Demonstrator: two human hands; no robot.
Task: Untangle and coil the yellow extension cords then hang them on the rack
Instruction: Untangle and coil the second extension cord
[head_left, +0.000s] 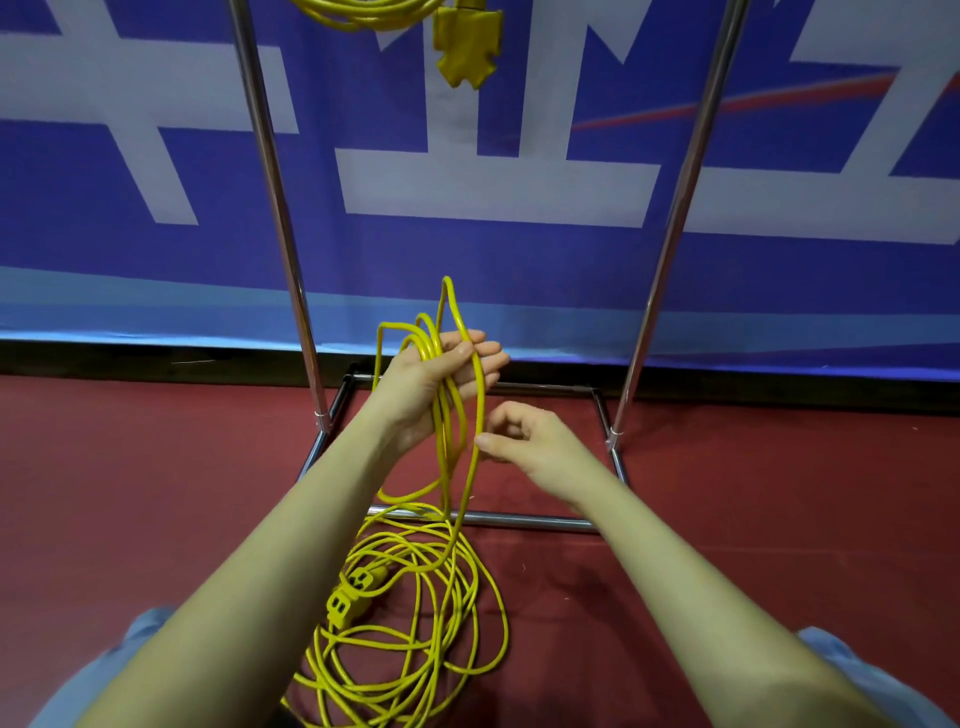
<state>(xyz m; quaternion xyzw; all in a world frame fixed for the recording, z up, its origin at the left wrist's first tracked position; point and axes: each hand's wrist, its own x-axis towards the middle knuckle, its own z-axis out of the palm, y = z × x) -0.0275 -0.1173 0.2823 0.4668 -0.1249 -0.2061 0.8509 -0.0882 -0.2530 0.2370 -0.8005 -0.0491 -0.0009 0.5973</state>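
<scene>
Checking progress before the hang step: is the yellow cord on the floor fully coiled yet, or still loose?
Still loose. Only a few loops sit in the left hand; most of the yellow cord lies sprawled on the red floor.

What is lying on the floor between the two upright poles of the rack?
In the head view, the loose yellow cord pile with its socket end lies on the red floor, crossing the rack's front base bar.
</scene>
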